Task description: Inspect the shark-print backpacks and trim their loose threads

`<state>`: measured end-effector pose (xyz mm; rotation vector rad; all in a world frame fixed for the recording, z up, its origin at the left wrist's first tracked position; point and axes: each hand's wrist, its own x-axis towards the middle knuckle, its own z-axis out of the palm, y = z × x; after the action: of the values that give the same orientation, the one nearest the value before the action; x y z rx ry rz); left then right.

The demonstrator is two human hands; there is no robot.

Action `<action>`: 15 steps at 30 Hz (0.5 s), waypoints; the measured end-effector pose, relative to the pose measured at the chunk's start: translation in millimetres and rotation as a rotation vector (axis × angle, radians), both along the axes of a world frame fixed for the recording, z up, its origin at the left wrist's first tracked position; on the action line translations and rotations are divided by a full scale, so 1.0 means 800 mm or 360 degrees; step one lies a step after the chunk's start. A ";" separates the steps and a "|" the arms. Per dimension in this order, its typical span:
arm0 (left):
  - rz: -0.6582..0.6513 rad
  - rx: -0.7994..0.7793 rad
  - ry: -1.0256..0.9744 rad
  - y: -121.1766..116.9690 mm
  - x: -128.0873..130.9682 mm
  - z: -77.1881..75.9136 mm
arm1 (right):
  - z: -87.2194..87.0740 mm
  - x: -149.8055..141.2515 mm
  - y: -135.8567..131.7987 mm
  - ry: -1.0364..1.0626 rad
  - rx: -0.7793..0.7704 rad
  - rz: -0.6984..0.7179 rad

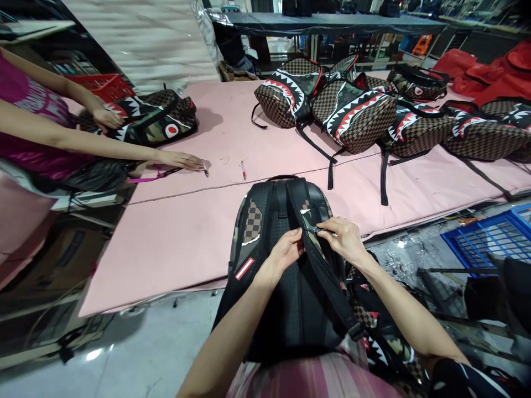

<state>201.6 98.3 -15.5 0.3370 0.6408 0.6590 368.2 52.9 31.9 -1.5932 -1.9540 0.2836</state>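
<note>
A black backpack (pixel 282 315) stands upright at the table's near edge, its padded back facing me. Checkered and camouflage patches show near its top, and a red-and-white label is on the left strap. My left hand (pixel 286 249) is closed on the right-hand shoulder strap (pixel 321 265), thumb on top. Just right of it, my right hand (pixel 342 237) pinches a small dark pointed tool (pixel 314 229) against that strap's camouflage part. The tool is mostly covered by my fingers, so its exact kind is unclear.
A co-worker's hand (pixel 182 160) reaches across the pink table (pixel 166 237) from the left; their other hand rests on a shark-mouth backpack (pixel 153 119). Several similar backpacks (pixel 360 119) line the far side. A blue crate (pixel 489 237) is right, and more bags lie beside my lap.
</note>
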 end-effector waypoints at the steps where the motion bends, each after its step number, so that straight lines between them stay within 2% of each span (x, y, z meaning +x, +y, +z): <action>1: 0.0001 0.0002 -0.0006 0.000 0.000 0.000 | 0.002 -0.001 0.000 -0.0037 0.0004 0.0008; 4: 0.0011 0.0006 0.0002 0.000 0.001 -0.002 | 0.004 -0.004 0.002 -0.0061 -0.0009 0.0017; 6: 0.0018 0.0012 0.0009 0.000 0.001 -0.002 | 0.000 -0.004 0.004 0.0051 -0.0048 0.0009; 11: -0.0008 0.0039 0.0011 0.000 0.002 0.000 | -0.022 0.000 0.011 0.0908 -0.0379 -0.0069; 12: -0.0013 0.0042 0.0009 -0.001 0.002 0.000 | -0.025 0.000 0.012 0.0999 -0.0400 -0.0103; 15: -0.0011 0.0048 -0.0010 -0.001 0.003 0.001 | -0.023 -0.007 0.014 0.0876 -0.0293 -0.0154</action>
<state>203.8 97.5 -15.0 0.3651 0.6241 0.6636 362.8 63.8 13.6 -1.5104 -1.4557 0.7896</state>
